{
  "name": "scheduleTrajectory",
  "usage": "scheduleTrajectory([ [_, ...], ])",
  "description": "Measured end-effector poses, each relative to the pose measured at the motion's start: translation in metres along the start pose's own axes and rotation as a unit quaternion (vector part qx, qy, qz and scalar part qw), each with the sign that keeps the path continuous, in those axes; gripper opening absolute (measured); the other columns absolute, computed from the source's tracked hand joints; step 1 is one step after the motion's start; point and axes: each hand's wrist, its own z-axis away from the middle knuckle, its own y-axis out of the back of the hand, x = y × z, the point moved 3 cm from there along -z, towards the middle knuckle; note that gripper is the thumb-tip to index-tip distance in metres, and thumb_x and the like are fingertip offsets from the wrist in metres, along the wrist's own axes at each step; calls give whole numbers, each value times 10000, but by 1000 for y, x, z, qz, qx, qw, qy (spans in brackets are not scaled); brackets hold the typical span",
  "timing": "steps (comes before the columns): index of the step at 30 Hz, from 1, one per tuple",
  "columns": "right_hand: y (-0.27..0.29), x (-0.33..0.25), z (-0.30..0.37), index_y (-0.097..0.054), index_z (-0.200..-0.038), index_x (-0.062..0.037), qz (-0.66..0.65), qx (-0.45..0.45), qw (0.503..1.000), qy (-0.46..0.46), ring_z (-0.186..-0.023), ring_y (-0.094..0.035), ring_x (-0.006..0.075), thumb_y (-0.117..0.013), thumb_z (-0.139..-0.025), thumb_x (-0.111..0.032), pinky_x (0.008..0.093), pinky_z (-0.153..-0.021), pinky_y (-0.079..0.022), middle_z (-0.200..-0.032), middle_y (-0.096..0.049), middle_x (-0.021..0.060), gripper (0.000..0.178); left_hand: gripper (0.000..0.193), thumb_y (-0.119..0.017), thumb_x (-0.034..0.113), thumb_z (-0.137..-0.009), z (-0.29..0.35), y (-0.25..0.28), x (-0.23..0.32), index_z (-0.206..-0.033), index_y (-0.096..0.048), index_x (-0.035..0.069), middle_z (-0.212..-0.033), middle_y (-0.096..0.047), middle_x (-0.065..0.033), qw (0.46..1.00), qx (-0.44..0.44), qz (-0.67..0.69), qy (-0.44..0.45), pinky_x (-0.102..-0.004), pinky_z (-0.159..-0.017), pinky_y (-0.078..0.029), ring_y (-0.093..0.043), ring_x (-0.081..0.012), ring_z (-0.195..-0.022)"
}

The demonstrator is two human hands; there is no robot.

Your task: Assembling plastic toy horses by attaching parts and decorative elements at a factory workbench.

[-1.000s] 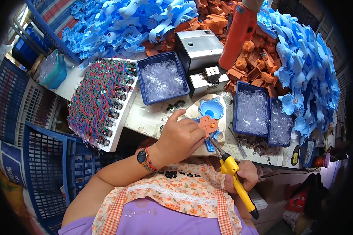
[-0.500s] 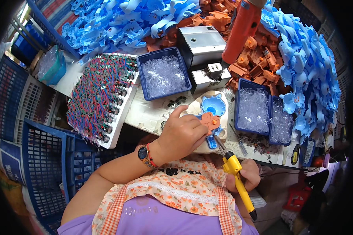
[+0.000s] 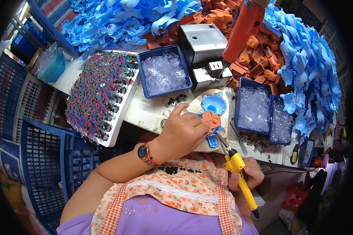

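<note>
My left hand (image 3: 183, 132), a watch on its wrist, has its fingers closed at the edge of an orange plastic part (image 3: 211, 118). That part lies over a blue plastic shell (image 3: 214, 105), which rests on a pale, rounded base (image 3: 224, 96). In my right hand (image 3: 250, 175) is a yellow soldering iron (image 3: 235, 163), gripped by its handle. Its metal tip points up at the lower side of the orange part, close to my left fingertips. Whether the tip touches anything I cannot tell.
Blue bins (image 3: 164, 72) of clear plastic pieces flank the work spot, with a white tray (image 3: 119, 117) of wired boards at left. A red electric screwdriver (image 3: 244, 32) hangs above a metal box (image 3: 202, 43). Blue shells (image 3: 308, 66) and orange parts (image 3: 259, 62) are heaped behind.
The soldering iron and my right hand have shifted slightly right and down. My left hand stays at the orange part, which has tilted a little.
</note>
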Motion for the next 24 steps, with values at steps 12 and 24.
scheduleTrajectory([
  [12, 0, -2, -11, -472, -976, -99, 7, -47, 999, 15, -469, -442, 191, -765, -772, -180, 314, -476, -347, -648, -540, 49, 366, 96, -750, 188, -778, 0, 1, 0, -791, -675, 129, -784, -678, -10, 1000, -2, 0, 1, -478, -973, -428, -677, -179, -849],
  [24, 0, 0, -10, -430, -1058, -70, 0, -7, 1000, 8, -525, -442, 173, -736, -804, -196, 306, -506, -360, -703, -537, 50, 417, 100, -750, 190, -776, -1, 0, 0, -789, -672, 129, -779, -674, -16, 1000, -9, -6, 1, -478, -971, -434, -674, -181, -837],
])
